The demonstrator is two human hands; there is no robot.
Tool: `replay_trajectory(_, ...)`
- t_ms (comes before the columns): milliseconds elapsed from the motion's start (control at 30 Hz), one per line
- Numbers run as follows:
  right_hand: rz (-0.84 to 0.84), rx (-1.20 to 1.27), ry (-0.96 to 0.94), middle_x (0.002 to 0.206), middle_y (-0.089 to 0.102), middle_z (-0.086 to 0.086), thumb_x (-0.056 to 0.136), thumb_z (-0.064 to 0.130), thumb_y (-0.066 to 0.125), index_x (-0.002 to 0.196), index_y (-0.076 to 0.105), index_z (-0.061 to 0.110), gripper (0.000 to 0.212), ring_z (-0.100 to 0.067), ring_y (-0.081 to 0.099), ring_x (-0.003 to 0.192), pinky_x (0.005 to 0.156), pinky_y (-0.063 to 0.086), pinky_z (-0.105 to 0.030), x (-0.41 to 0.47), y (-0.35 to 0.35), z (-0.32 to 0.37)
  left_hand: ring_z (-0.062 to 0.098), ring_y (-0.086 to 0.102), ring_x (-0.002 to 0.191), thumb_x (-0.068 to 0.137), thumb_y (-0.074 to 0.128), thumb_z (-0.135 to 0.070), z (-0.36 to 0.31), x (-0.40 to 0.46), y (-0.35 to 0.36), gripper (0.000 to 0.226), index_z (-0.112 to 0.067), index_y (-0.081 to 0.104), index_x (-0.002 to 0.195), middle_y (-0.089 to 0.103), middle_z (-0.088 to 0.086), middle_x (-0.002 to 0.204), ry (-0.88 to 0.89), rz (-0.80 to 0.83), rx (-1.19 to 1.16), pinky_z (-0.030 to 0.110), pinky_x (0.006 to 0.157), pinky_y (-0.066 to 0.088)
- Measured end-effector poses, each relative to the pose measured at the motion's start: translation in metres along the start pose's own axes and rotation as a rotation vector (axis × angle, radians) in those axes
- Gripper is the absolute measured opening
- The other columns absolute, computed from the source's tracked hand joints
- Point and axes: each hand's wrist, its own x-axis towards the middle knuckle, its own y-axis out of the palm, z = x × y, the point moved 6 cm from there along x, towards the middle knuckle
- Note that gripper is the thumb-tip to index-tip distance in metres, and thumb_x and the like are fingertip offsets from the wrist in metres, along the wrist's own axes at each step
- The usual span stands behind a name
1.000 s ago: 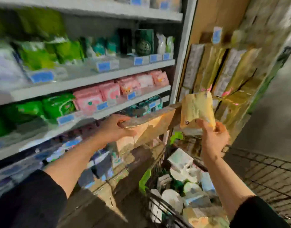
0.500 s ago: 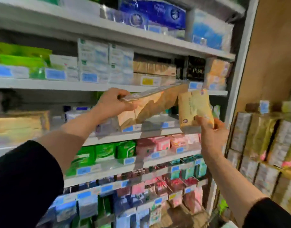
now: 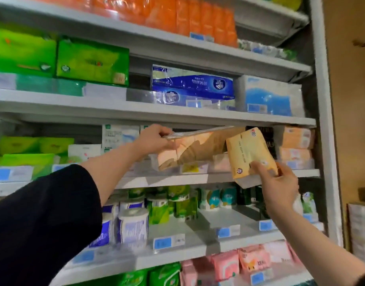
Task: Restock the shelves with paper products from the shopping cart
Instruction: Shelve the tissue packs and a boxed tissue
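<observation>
Both arms reach up and forward toward the middle shelf [image 3: 198,178] of the rack. The left hand [image 3: 154,139], at the end of a black-sleeved arm stretched out from the lower left, has its fingers curled over the top left edge of a long tan multipack of tissue [image 3: 198,147], thumb underneath, gripping the plastic wrap; the pack lies lengthwise with its lower edge at the shelf's front lip, its right end passing behind the other pack. The right hand [image 3: 278,182] rises from the lower right with the wrist bent back, fingers and thumb pinching the lower end of a small yellow tissue pack [image 3: 247,151], which stands tilted, its top leaning left, in front of the shelf and just left of the stacked orange-printed packs [image 3: 295,147] at the far right. Half a second ago both packs were held in mid-air in front of a lower shelf level (the view has since swung upward, so orange packs [image 3: 198,17] on the top shelf now show), and the long pack was clear of the shelf; now it sits at the shelf edge. The grips of both hands are unchanged. The shopping cart, seen a second ago, is out of view.
</observation>
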Motion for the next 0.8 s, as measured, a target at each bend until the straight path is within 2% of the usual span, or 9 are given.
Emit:
replay_trajectory(67,0.013,-0.001,-0.024,0.101,0.066,-0.002,0.075,0.039,0.079,0.114,0.065,0.015,0.048,-0.020,0.061,0.090,0.082,0.053,-0.044,0.023,0.002,-0.004,0.019,0.063,0.087,0.078,0.078,-0.022,-0.004,0.026,0.010,0.028,-0.014,0.071,0.104,0.069,0.002,0.095,0.013,0.037,0.021,0.034,0.081,0.049)
replay_trajectory(167,0.043,0.018,-0.044,0.107,0.066,-0.003,0.075,0.041,0.079,0.122,0.062,0.014,0.056,-0.021,0.062,0.097,0.085,0.054,-0.044,0.048,0.004,-0.016,0.012,0.062,0.082,0.079,0.077,-0.017,-0.005,0.059,0.024,0.031,-0.015,0.070,0.108,0.068,-0.001,0.094,0.016,0.072,-0.001,0.026,0.072,0.050)
replay_trajectory(333,0.039,0.019,-0.050,0.110,0.067,-0.004,0.075,0.039,0.079,0.126,0.060,0.013,0.060,-0.021,0.063,0.098,0.081,0.055,-0.039,0.065,0.002,-0.035,0.017,0.063,0.094,0.081,0.075,-0.016,-0.003,0.100,0.045,0.032,-0.015,0.068,0.112,0.067,0.002,0.101,0.052,0.094,-0.003,0.032,0.084,0.051)
replay_trajectory(567,-0.019,0.005,-0.052,0.101,0.070,-0.002,0.077,0.033,0.078,0.114,0.066,0.016,0.042,-0.018,0.066,0.091,0.076,0.057,-0.039,0.066,0.005,-0.054,0.014,0.057,0.103,0.078,0.078,-0.026,0.029,0.128,0.077,0.046,-0.016,0.065,0.121,0.064,-0.002,0.113,0.112,0.134,0.165,0.027,0.088,0.044)
replay_trajectory(700,-0.044,0.056,-0.034,0.106,0.069,-0.006,0.079,0.031,0.078,0.121,0.064,0.012,0.049,-0.013,0.065,0.087,0.065,0.050,-0.025,0.060,0.010,-0.066,0.010,0.056,0.099,0.077,0.079,-0.026,0.040,0.134,0.090,0.044,-0.016,0.068,0.119,0.066,-0.002,0.114,0.120,0.163,0.125,0.021,0.083,0.040)
replay_trajectory(800,-0.049,0.078,-0.018,0.100,0.070,-0.007,0.079,0.026,0.078,0.114,0.067,0.010,0.040,-0.008,0.064,0.081,0.060,0.046,-0.022,0.054,0.017,-0.070,0.012,0.057,0.099,0.078,0.078,-0.025,0.043,0.138,0.091,0.042,-0.015,0.068,0.118,0.066,-0.001,0.112,0.123,0.171,0.101,0.022,0.083,0.041)
